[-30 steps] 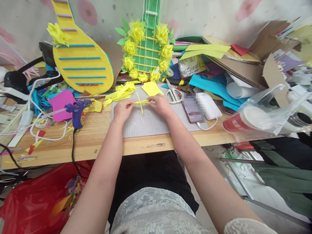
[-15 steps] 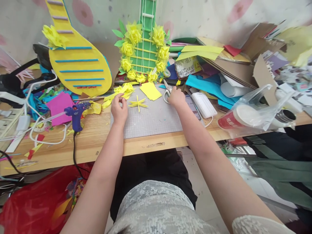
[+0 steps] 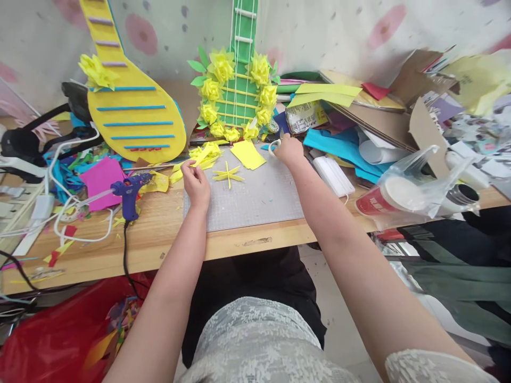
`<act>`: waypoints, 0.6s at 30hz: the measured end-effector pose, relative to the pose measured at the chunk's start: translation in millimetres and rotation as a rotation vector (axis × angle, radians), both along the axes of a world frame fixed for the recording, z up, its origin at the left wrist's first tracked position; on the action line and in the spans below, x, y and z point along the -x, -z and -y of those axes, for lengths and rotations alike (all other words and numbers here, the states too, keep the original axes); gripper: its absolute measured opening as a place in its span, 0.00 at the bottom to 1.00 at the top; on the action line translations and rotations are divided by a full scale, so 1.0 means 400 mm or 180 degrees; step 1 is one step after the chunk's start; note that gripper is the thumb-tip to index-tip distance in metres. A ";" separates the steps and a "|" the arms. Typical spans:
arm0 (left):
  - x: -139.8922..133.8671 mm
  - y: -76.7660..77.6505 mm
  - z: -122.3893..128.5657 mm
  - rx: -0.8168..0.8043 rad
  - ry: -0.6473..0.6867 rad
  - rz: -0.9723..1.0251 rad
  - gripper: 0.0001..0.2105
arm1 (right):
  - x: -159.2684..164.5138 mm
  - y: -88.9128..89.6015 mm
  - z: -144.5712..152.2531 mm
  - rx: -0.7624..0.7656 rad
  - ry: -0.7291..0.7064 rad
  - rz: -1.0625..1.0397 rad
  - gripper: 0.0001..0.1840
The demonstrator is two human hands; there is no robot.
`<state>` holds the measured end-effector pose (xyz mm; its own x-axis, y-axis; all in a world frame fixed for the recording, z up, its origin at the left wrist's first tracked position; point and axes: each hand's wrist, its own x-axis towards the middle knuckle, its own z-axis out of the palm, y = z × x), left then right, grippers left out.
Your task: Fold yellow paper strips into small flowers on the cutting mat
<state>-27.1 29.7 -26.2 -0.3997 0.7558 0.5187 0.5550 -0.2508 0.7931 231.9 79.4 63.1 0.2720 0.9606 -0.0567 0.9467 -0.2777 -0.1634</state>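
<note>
My right hand [image 3: 290,150] is closed on a pair of scissors [image 3: 273,147] at the back of the grey cutting mat [image 3: 255,205]. One pale handle loop shows, and my fingers cover much of the rest. Over the mat's left edge, my left hand [image 3: 197,185] is loosely curled, with its thumb and fingers apart and nothing visible in it. Just right of it, a yellow folded-paper star [image 3: 228,175] sits on the mat. Behind the star lie a stack of yellow paper squares [image 3: 248,154] and a heap of yellow paper pieces [image 3: 205,155].
A yellow instrument-shaped board [image 3: 138,119] and a green one [image 3: 239,96] with yellow paper flowers stand at the back. A purple glue gun [image 3: 128,196] with cords is at left. At right are a white power bank [image 3: 333,175], a bagged cup [image 3: 379,199] and piled cardboard [image 3: 383,125].
My right hand has shifted slightly up over the scissors, which have turned so their blades are mostly hidden. My left hand's fingers have loosened a little. The view has tilted slightly.
</note>
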 end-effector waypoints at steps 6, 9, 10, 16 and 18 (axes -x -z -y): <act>-0.008 -0.012 0.012 0.0017 -0.0090 -0.0256 0.07 | 0.075 0.036 -0.030 -0.0455 -0.0291 -0.0392 0.19; -0.015 -0.017 0.018 0.0082 0.0061 -0.0281 0.08 | 0.131 0.065 -0.033 -0.0133 -0.0425 -0.0833 0.29; -0.018 -0.018 0.019 0.0102 0.0084 -0.0283 0.08 | 0.144 0.072 -0.039 -0.0107 -0.0407 -0.0852 0.32; -0.029 -0.018 0.026 0.0189 0.0126 -0.0187 0.08 | 0.174 0.061 -0.103 0.0458 0.0137 -0.1127 0.51; -0.032 -0.018 0.027 0.0205 0.0151 -0.0195 0.08 | 0.173 0.055 -0.112 0.0523 0.0159 -0.1164 0.51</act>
